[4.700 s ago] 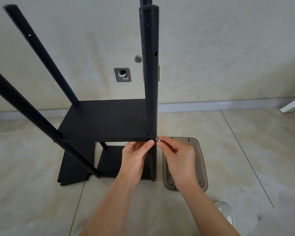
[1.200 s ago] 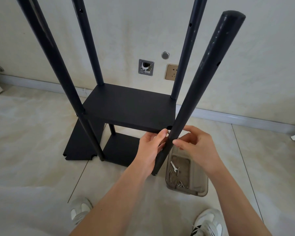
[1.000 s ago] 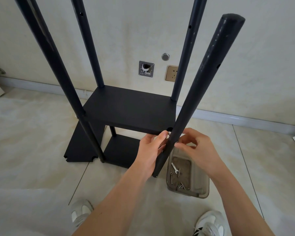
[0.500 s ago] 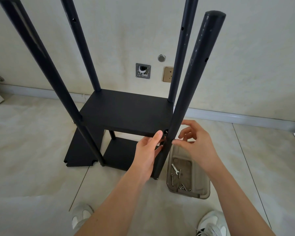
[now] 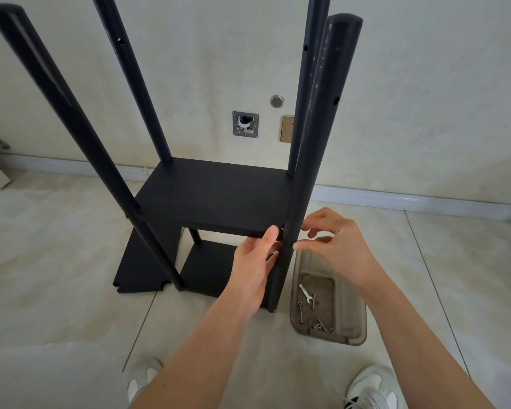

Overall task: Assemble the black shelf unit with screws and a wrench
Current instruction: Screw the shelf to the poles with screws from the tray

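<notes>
Here the matte-black shelf unit (image 5: pixel 216 199) stands four-posted; left hand (image 5: pixel 254 261) fingers grip its shelf edge; right hand (image 5: pixel 337 246) fingers pinch.

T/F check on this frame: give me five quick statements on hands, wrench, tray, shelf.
1. The wrench lies in the tray. True.
2. The right hand holds the wrench. False: it holds no wrench; its fingertips are at the near right post.
3. The left hand grips the shelf board at its front corner. True.
4. The tray sits on the shelf board. False: it is on the floor.
5. Loose screws lie in the tray. True.
</notes>
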